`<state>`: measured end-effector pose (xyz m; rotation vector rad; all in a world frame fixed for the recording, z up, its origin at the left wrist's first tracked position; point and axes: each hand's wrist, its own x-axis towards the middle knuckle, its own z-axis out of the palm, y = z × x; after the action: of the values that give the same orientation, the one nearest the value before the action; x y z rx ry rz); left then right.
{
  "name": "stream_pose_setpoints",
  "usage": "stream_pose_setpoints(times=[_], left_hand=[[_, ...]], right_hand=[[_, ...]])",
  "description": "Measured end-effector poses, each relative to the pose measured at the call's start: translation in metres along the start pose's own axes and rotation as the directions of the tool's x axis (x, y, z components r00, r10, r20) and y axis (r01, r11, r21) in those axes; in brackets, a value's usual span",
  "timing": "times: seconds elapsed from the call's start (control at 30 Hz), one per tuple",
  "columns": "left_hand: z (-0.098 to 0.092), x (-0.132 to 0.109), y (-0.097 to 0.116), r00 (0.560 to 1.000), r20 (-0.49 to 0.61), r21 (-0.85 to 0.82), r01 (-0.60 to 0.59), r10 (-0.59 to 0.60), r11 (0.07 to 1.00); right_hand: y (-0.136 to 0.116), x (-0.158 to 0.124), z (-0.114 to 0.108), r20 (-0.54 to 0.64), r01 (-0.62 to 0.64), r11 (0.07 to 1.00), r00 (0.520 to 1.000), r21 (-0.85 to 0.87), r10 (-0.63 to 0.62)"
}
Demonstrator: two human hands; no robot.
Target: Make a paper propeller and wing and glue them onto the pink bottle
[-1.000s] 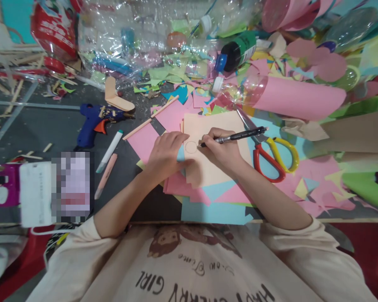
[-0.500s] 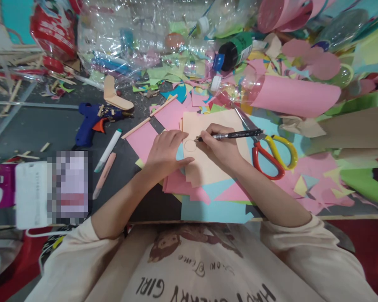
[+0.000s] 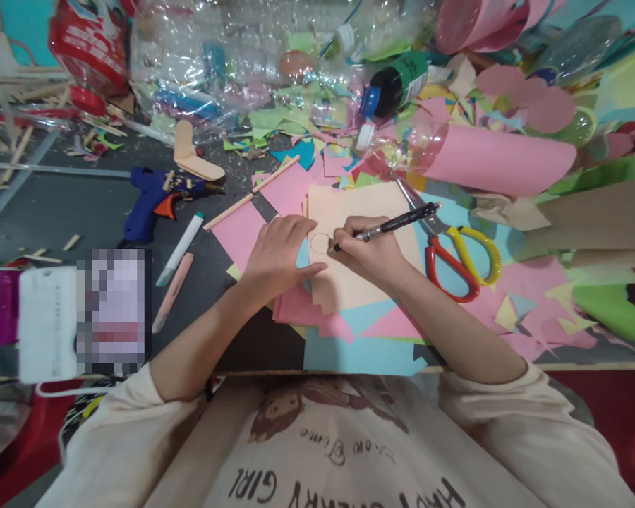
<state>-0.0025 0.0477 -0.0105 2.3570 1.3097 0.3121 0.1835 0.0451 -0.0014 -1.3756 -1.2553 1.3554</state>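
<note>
My right hand (image 3: 373,243) is closed around a black pen (image 3: 396,221), its tip low over a sheet of peach paper (image 3: 365,282). Left of the tip, a small drawn circle (image 3: 319,243) shows on that sheet. Along the sheet's left edge lies my left hand (image 3: 280,252), fingers stretched out, thumb apart, holding nothing. Under the peach sheet are pink paper (image 3: 299,307) and light blue paper (image 3: 333,353). Beside my right wrist rest scissors (image 3: 452,261) with one red and one yellow handle, blades partly over the papers.
A blue glue gun (image 3: 145,204), a white marker (image 3: 180,248) and a pink marker (image 3: 173,293) lie to the left. Farther back are clear plastic bottles, a dark bottle (image 3: 396,83) and paper scraps. A pink paper-wrapped bottle (image 3: 502,159) lies right of centre.
The pen tip has moved slightly down and right, away from the drawn circle, and the pen is more tilted. My left hand stays in about the same place.
</note>
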Motion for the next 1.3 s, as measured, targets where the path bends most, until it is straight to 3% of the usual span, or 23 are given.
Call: stream_pose_setpoints(times=[0.1, 0.23, 0.37, 0.43, 0.5, 0.57, 0.63, 0.73, 0.87, 1.0, 1.1, 1.2, 1.3], left_hand=[[-0.001, 0.001, 0.001, 1.0, 0.014, 0.007, 0.013, -0.013, 1.0], [-0.004, 0.001, 0.004, 0.999, 0.036, 0.031, 0.023, -0.024, 0.999], [-0.003, 0.0, 0.006, 1.0, 0.022, 0.094, 0.019, -0.021, 0.995], [-0.001, -0.001, 0.006, 1.0, 0.008, 0.125, 0.011, -0.012, 0.992], [0.0, -0.002, 0.006, 1.0, -0.004, 0.146, -0.002, 0.003, 0.989], [0.002, -0.003, 0.005, 1.0, -0.011, 0.16, -0.017, 0.019, 0.987], [0.001, -0.003, 0.003, 0.999, -0.024, 0.17, -0.031, 0.035, 0.985], [-0.001, -0.005, 0.002, 0.995, -0.044, 0.207, -0.078, 0.089, 0.975], [-0.007, -0.011, 0.013, 0.967, 0.001, 0.272, -0.246, 0.256, 0.93], [-0.01, -0.022, 0.031, 0.954, 0.024, 0.375, -0.287, 0.3, 0.882], [-0.007, -0.027, 0.036, 0.955, 0.045, 0.38, -0.287, 0.293, 0.879], [-0.003, -0.028, 0.033, 0.948, 0.052, 0.343, -0.312, 0.314, 0.886], [0.001, -0.028, 0.028, 0.937, 0.031, 0.335, -0.338, 0.348, 0.88]], right_hand=[[-0.004, 0.002, -0.001, -0.026, 0.0, 0.996, 1.0, 0.086, 0.002], [-0.001, 0.006, -0.001, -0.139, 0.093, 0.979, 0.988, 0.182, -0.068], [0.009, 0.006, -0.002, -0.105, 0.127, 0.974, 0.988, 0.185, -0.109], [0.012, 0.005, -0.004, -0.066, 0.21, 0.975, 0.976, 0.068, -0.206], [0.012, 0.006, -0.007, 0.033, 0.341, 0.926, 0.94, -0.161, -0.34], [0.012, 0.008, -0.011, 0.19, 0.458, 0.796, 0.889, -0.397, -0.417], [0.014, 0.01, -0.012, 0.277, 0.509, 0.681, 0.86, -0.527, -0.428], [0.019, 0.012, -0.012, 0.249, 0.489, 0.626, 0.865, -0.608, -0.435], [0.021, 0.016, -0.016, 0.221, 0.472, 0.592, 0.867, -0.654, -0.448], [0.007, 0.015, -0.027, 0.211, 0.45, 0.657, 0.886, -0.605, -0.412], [-0.005, 0.006, -0.03, 0.067, 0.354, 0.796, 0.926, -0.491, -0.371], [-0.007, -0.005, -0.028, 0.004, 0.237, 0.95, 0.97, -0.203, -0.242], [0.0, -0.011, -0.024, 0.023, 0.131, 0.989, 0.991, 0.075, -0.133]])
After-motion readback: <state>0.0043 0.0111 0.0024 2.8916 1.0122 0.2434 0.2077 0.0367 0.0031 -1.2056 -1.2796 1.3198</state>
